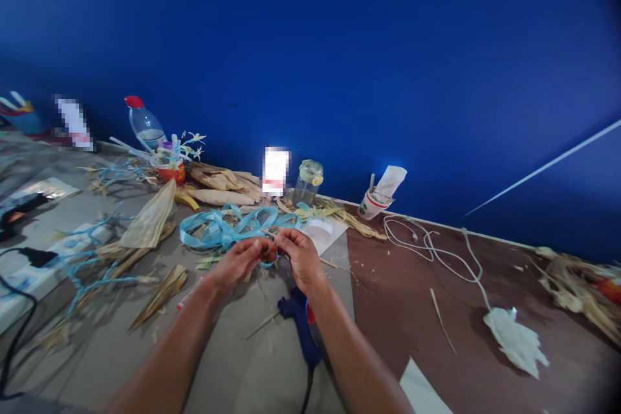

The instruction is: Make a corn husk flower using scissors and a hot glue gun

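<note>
My left hand (246,260) and my right hand (297,251) meet over the middle of the table, both with fingers closed in a pinch. A thin straw-coloured strip (268,233) pokes out at the right fingertips. What the left fingers grip is hidden. Just behind the hands lies a loose heap of light blue ribbon (213,231), and a bit of blue also shows below the fingertips. Under my right forearm rests a dark blue glue gun (303,326), its cord running toward me.
Dried corn husks (223,184), blue-wrapped twigs (92,281) and a power strip (29,291) lie left. Along the wall stand a bottle (145,123), a glass jar (308,182) and a paper cup (372,204). A white cable (436,252) and a crumpled husk piece (517,339) lie right.
</note>
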Demonstrator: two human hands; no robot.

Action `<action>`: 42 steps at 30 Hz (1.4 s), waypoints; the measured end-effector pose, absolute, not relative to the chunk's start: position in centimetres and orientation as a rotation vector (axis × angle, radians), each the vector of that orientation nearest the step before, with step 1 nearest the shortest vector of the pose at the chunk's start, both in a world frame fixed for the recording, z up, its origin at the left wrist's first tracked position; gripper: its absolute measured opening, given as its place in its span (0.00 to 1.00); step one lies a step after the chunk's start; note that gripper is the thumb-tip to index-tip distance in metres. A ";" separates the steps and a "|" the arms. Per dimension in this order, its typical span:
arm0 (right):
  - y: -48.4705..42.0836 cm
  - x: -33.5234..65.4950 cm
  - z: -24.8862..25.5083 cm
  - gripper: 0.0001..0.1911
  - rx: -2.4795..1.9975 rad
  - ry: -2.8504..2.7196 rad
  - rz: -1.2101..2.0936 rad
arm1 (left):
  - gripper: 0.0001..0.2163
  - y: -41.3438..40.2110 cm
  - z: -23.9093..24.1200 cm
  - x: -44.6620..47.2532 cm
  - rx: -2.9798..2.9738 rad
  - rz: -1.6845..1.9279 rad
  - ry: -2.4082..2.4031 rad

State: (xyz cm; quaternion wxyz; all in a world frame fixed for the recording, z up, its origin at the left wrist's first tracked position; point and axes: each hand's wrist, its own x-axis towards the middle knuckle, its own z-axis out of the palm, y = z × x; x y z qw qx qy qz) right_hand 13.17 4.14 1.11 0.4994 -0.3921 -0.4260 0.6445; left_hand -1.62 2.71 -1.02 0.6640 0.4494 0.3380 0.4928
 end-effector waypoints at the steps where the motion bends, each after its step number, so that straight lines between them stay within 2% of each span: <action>1: 4.1 13.2 1.2 0.09 -0.945 -1.052 1.556 | 0.22 2.6 -1.0 -1.7 0.973 1.109 0.731; 4: 4.0 13.3 1.4 0.09 -0.937 -1.138 1.555 | 0.24 2.5 -1.2 -2.0 0.862 1.055 0.686; 8: 4.1 13.2 1.3 0.08 -0.955 -1.233 1.498 | 0.15 2.4 -1.2 -2.2 0.848 0.928 0.728; 11: 4.2 13.3 1.2 0.08 -0.978 -1.288 1.434 | 0.13 2.4 -1.1 -2.2 0.866 0.894 0.740; 19: 4.2 13.5 1.1 0.08 -1.023 -1.311 1.382 | 0.13 2.8 -1.4 -2.3 0.871 0.985 0.806; 24: 4.4 13.7 0.8 0.08 -1.099 -1.344 1.312 | 0.13 3.4 -1.9 -2.1 1.079 1.064 0.902; 30: 4.6 13.9 0.6 0.09 -1.160 -1.400 1.215 | 0.08 3.1 -2.0 -1.3 1.389 1.211 1.141; 37: 4.6 13.4 0.3 0.09 -1.173 -1.310 1.303 | 0.06 2.8 -1.1 -1.0 1.679 1.390 1.247; 42: 4.4 12.9 -0.1 0.11 -1.178 -1.233 1.409 | 0.06 2.8 -0.6 -1.0 1.645 1.497 1.206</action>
